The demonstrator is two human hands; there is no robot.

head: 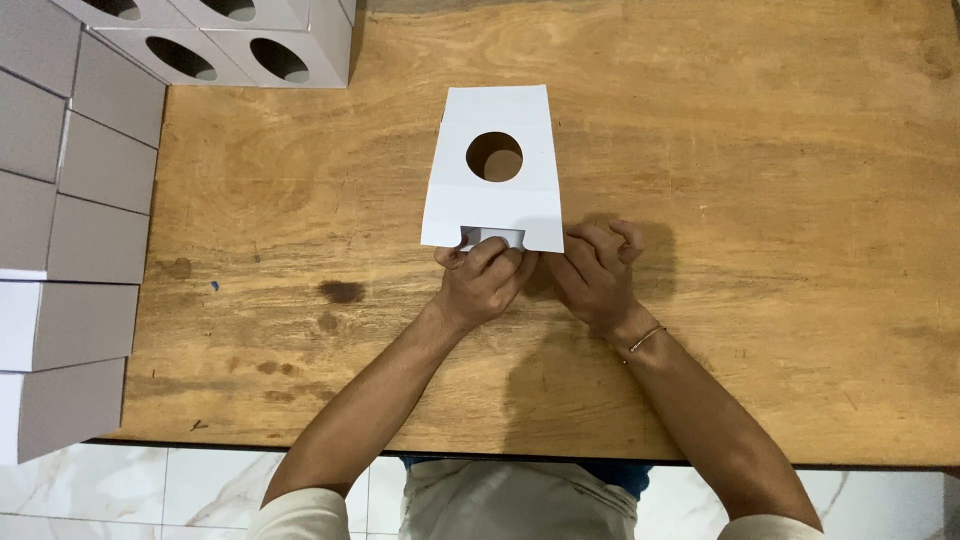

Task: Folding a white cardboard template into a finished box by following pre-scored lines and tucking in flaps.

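A white carton [492, 168] with a round hole stood mid-table. Matching boxes [215, 40] sat top left; grey-white cartons [65, 230] lined the left edge.

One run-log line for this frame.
left hand: pinching white box near edge | right hand: at box corner | wooden table

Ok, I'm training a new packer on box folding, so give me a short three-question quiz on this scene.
1. True or false: the white carton on the wooden table has a round hole in its top face.
2. Which hand wears a thin bracelet: A) left hand or B) right hand?
3. Where are the finished boxes with round holes stacked, seen from the head camera?

Key:
1. True.
2. B, the right hand.
3. At the table's far left corner; more plain boxes line the left edge.
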